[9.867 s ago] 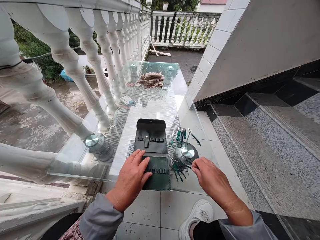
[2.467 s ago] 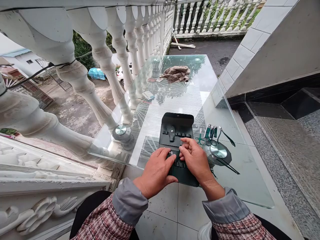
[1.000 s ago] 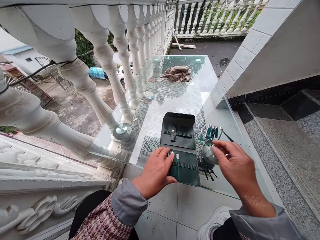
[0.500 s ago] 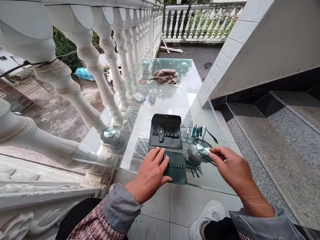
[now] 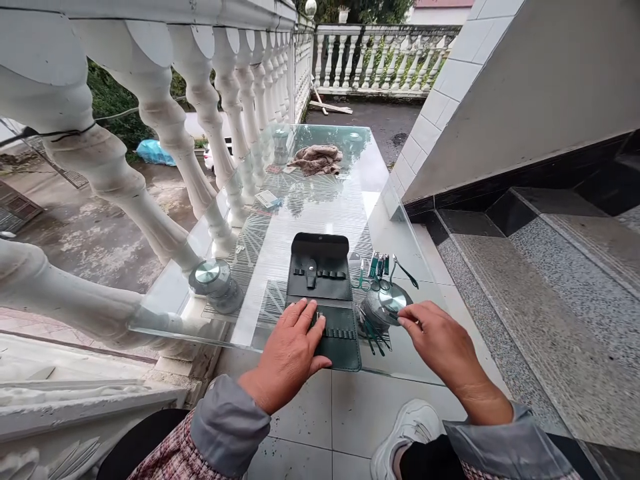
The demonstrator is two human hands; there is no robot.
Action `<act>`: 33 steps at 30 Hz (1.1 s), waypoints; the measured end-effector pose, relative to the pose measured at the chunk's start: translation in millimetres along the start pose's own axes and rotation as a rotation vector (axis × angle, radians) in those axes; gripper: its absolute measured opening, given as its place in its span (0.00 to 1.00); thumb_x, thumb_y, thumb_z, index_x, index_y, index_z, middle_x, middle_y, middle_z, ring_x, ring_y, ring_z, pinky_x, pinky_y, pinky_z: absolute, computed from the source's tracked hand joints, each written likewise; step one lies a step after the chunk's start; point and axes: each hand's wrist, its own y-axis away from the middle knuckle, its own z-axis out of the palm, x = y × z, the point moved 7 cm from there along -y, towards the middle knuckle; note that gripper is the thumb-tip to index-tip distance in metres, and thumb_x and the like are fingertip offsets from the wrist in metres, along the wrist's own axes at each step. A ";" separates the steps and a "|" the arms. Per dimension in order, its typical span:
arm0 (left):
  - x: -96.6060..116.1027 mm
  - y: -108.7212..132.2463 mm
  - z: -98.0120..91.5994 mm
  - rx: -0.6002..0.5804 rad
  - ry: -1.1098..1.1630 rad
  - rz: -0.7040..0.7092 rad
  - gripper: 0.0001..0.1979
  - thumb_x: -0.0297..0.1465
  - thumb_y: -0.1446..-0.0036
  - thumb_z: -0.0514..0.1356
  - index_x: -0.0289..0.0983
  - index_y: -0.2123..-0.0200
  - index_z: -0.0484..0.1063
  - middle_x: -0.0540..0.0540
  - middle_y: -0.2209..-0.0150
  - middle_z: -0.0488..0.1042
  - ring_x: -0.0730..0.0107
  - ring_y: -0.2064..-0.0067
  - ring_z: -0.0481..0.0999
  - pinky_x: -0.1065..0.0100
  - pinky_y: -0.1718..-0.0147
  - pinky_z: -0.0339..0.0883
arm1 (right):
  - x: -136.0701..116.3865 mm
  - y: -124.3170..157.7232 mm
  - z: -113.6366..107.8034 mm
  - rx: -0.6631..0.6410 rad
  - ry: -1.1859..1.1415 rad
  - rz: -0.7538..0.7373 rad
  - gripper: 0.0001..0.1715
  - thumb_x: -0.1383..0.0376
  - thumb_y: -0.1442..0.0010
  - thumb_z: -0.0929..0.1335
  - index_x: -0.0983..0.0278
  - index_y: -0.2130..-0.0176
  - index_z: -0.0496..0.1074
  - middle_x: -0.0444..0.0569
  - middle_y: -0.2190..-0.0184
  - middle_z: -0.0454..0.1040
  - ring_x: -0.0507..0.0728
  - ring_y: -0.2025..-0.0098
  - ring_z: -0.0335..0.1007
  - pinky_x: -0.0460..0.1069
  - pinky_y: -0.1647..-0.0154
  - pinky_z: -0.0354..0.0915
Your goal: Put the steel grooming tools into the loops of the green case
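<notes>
The dark green case (image 5: 324, 291) lies open beside loose slim tools (image 5: 371, 340).

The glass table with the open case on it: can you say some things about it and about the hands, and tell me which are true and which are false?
1. The left hand rests on the manicure case. True.
2. The manicure case is folded shut. False: it lies open.
3. The rumpled brown cloth lies on the far part of the glass table. True.
4. The right hand is touching the brown cloth. False: it is to the right of the manicure case, well away from the cloth.
5. The green-handled scissors lie between the manicure case and the nippers. True.
</notes>
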 end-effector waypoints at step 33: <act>-1.4 0.5 -2.8 -0.016 0.032 0.006 0.32 0.41 0.56 0.68 0.35 0.49 0.65 0.31 0.43 0.62 0.45 0.40 0.59 0.49 0.45 0.59 | -9.5 4.4 15.8 -0.010 0.091 0.023 0.08 0.67 0.40 0.56 0.62 0.70 0.60 0.47 0.71 0.64 0.52 0.76 0.55 0.47 0.77 0.46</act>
